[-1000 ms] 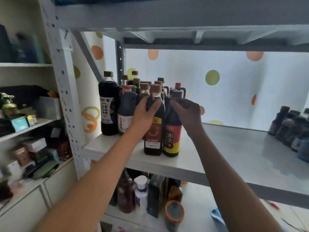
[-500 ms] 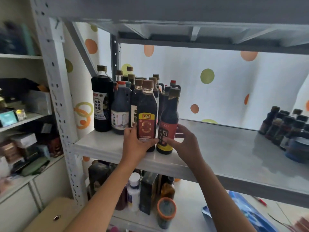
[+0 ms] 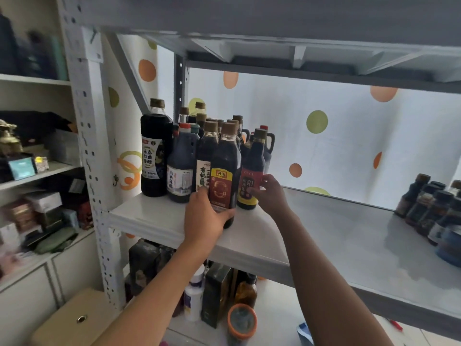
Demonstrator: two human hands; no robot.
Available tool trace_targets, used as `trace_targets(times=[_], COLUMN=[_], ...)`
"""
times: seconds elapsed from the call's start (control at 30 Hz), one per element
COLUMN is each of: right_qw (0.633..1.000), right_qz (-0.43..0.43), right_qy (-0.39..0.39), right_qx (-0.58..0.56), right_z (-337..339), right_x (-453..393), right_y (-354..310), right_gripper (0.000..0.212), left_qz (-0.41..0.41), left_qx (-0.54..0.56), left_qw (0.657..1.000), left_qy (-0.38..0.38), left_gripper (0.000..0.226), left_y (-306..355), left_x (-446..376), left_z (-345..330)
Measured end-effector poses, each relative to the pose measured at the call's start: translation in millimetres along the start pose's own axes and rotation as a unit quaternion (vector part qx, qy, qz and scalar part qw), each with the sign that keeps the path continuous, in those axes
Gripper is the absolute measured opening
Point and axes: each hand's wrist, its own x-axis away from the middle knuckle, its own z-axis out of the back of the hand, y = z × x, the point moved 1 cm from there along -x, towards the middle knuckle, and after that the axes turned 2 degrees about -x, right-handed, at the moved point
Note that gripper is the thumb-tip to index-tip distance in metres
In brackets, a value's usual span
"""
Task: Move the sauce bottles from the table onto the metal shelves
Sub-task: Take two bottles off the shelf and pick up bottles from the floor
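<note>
A cluster of dark sauce bottles stands at the left end of the grey metal shelf (image 3: 324,245). At its front are a bottle with a red and yellow label (image 3: 223,171) and a bottle with a red label and yellow base (image 3: 252,171). My left hand (image 3: 204,218) grips the base of the red-and-yellow-label bottle, which stands on the shelf. My right hand (image 3: 270,193) touches the side of the red-label bottle with bent fingers. A tall bottle with a white label (image 3: 154,151) stands at the far left.
Small dark bottles (image 3: 429,206) crowd the shelf's right end, with bare shelf between the two groups. The lower shelf holds bottles, a carton and an orange-rimmed jar (image 3: 241,322). A perforated upright (image 3: 92,158) and side shelves with boxes are to the left. A tan box (image 3: 74,320) sits low.
Both hands slid down from the bottle necks to the bottles' lower parts. The two front bottles now stand on the shelf beside the cluster.
</note>
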Motion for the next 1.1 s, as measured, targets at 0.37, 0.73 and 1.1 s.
trace_targets(times=[0.37, 0.73, 1.1], right_qw=[0.994, 0.997, 0.999], right_qz=[0.055, 0.001, -0.005], right_qy=[-0.011, 0.002, 0.012], right_qx=[-0.095, -0.083, -0.042], right_z=[-15.7, -12.4, -21.5], right_x=[-1.3, -10.2, -7.0], right_y=[11.0, 21.9, 20.3], right_gripper=[0.039, 0.03, 0.03], left_qz=[-0.012, -0.01, 0.021], left_qx=[-0.048, -0.108, -0.112], left_qw=[0.999, 0.994, 0.993], left_qy=[-0.013, 0.006, 0.033], left_gripper=[0.077, 0.071, 0.073], left_y=[16.2, 25.9, 20.2], left_x=[-18.9, -27.0, -30.4], left_z=[-33.2, -62.7, -67.8])
